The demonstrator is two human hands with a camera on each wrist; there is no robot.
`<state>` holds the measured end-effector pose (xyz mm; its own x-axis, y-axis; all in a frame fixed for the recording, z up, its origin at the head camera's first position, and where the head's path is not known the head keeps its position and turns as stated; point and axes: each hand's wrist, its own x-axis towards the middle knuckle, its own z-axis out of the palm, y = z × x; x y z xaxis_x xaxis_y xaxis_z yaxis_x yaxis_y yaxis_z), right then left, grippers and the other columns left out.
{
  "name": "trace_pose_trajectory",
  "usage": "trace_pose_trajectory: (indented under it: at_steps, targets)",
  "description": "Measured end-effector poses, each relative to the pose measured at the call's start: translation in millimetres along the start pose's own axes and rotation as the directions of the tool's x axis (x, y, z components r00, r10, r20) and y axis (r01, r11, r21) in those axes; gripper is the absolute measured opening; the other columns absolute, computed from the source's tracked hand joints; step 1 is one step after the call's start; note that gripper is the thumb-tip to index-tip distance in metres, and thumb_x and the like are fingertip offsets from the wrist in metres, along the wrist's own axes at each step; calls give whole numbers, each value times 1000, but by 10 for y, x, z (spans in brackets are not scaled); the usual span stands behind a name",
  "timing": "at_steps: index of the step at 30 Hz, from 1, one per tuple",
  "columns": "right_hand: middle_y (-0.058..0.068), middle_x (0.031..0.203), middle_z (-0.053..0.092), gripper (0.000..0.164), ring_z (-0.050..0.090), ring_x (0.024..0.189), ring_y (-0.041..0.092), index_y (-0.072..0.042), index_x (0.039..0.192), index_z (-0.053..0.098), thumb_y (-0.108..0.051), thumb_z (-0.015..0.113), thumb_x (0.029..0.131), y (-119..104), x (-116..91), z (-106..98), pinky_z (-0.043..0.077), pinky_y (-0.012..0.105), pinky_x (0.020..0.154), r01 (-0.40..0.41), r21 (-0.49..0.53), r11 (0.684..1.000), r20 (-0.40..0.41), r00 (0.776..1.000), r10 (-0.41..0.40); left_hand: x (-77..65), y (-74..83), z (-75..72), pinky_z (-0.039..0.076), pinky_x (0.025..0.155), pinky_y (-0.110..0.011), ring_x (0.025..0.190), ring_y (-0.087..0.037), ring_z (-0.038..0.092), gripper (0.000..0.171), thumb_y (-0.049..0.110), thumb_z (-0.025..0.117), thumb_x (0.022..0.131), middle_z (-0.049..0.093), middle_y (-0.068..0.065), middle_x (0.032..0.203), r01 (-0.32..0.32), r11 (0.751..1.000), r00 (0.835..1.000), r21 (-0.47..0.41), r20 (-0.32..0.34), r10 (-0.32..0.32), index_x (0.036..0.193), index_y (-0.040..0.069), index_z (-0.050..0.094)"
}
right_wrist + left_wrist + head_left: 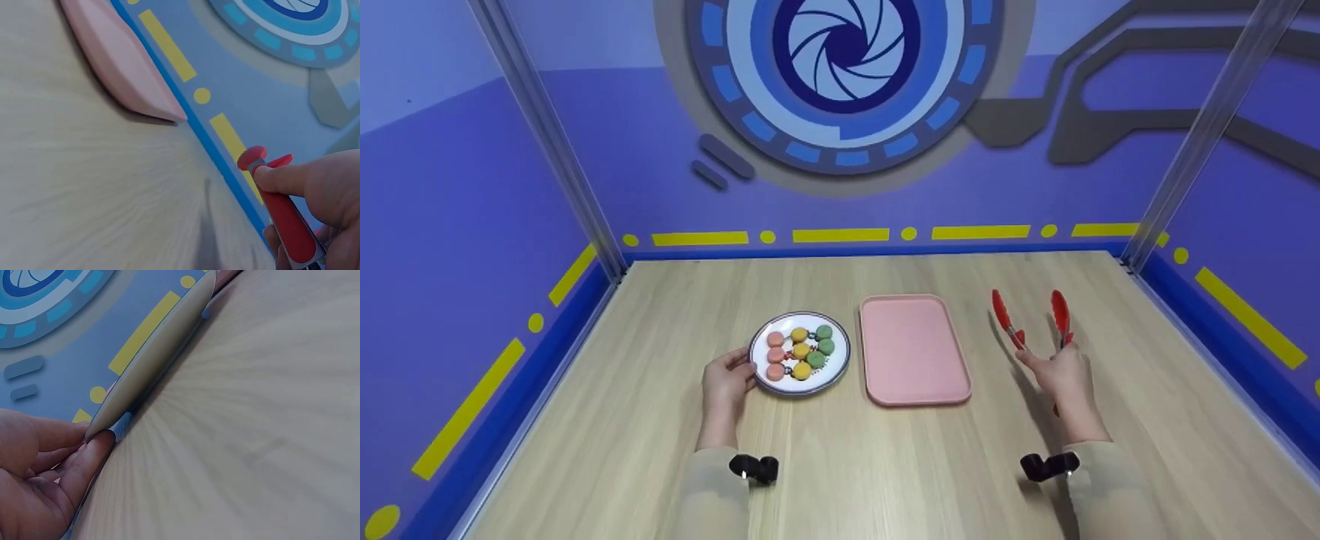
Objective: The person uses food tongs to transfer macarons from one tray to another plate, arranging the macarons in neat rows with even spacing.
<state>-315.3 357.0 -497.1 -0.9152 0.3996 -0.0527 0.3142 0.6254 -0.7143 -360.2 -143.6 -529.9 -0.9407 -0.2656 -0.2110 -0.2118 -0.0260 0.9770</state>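
Observation:
My left hand (725, 386) pinches the left rim of a white plate (834, 379) with a dark edge. In the left wrist view, thumb and fingers grip the rim of the plate (154, 354), seen edge-on. On the plate lie pink macarons (775, 355), yellow macarons (800, 350) and green macarons (817, 360) in three rows. My right hand (1063, 382) holds red tongs (1060, 311), their two tips spread apart and pointing toward the back wall. The right wrist view shows the thumb on a red handle of the tongs (287, 225).
A pink rectangular tray (915, 349) lies on the wooden table (840, 465) between the plate and the tongs. Its raised side shows in the right wrist view. Blue and purple walls (607, 150) with metal corner posts enclose the table at the back and sides.

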Motion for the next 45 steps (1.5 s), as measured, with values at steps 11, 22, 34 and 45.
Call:
trace_pose_trajectory:
  at_steps: [11, 22, 34, 45]
  targets:
    - [52, 138, 41, 98, 48, 128, 59, 27, 146, 19, -36, 71, 92, 86, 72, 153, 43, 63, 111, -13, -51, 999, -1, 1000, 13, -6, -11, -1, 61, 77, -20, 111, -27, 66, 45, -10, 55, 98, 57, -33, 140, -16, 1000, 1000, -4, 5, 16, 143, -10, 52]
    - [47, 133, 48, 95, 42, 113, 57, 22, 139, 32, -47, 73, 89, 86, 18, 180, 44, 62, 88, -63, -156, 986, -40, 998, 57, 3, -18, 1, 62, 80, -22, 112, -28, 65, 46, -8, 56, 98, 57, -31, 140, -12, 1000, 1000, 26, -3, 12, 144, -8, 52]
    - [54, 133, 33, 100, 33, 124, 66, 24, 138, 31, -53, 71, 88, 138, 26, 195, 37, 71, 102, -98, -166, 981, -32, 995, 93, 5, -6, 8, 62, 80, -22, 112, -27, 66, 46, -8, 56, 98, 57, -32, 141, -23, 1000, 1000, 16, 9, 23, 144, -9, 52]
    - [53, 130, 33, 102, 33, 121, 66, 25, 135, 34, -58, 71, 87, 122, 28, 190, 39, 69, 97, -76, -191, 979, 1, 997, 77, 0, -7, -11, 62, 80, -23, 113, -28, 65, 46, -10, 55, 98, 57, -33, 140, -20, 1000, 1000, 4, 5, 20, 144, -10, 51]
